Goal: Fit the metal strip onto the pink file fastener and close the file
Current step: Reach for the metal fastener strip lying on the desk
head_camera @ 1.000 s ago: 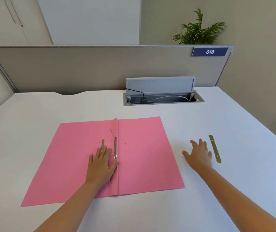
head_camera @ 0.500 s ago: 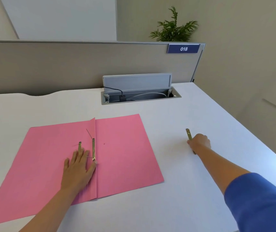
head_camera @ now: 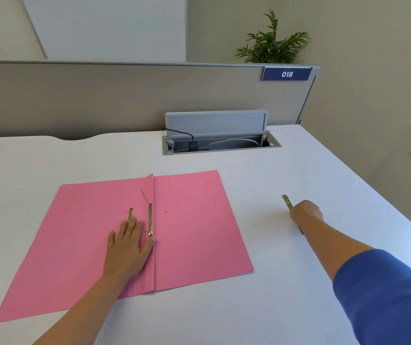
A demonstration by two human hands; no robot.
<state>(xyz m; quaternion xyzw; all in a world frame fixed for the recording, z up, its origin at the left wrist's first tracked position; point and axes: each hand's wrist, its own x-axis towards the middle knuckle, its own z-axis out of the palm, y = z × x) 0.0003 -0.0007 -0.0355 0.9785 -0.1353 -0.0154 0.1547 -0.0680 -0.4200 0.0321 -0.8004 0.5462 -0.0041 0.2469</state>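
Note:
A pink file (head_camera: 194, 227) lies open flat on the white desk (head_camera: 224, 307). Along its centre fold sits the brass fastener (head_camera: 150, 219) with thin prongs sticking up. A second brass piece (head_camera: 130, 216) lies just left of it, partly under my fingers. My left hand (head_camera: 127, 247) rests flat, fingers spread, on the left page beside the fold. Out to the right, my right hand (head_camera: 305, 212) is curled over a loose brass metal strip (head_camera: 286, 201) on the desk. Only the strip's far end shows past my knuckles.
An open grey cable box (head_camera: 220, 144) with cords is set into the desk behind the file. A beige divider (head_camera: 99, 95) with a blue "018" label (head_camera: 286, 74) closes the back. The desk's right edge runs close to my right hand.
My right hand moved from flat beside the strip to curled over it. My left hand stayed pressed on the file. The camera view swung right, then partly back.

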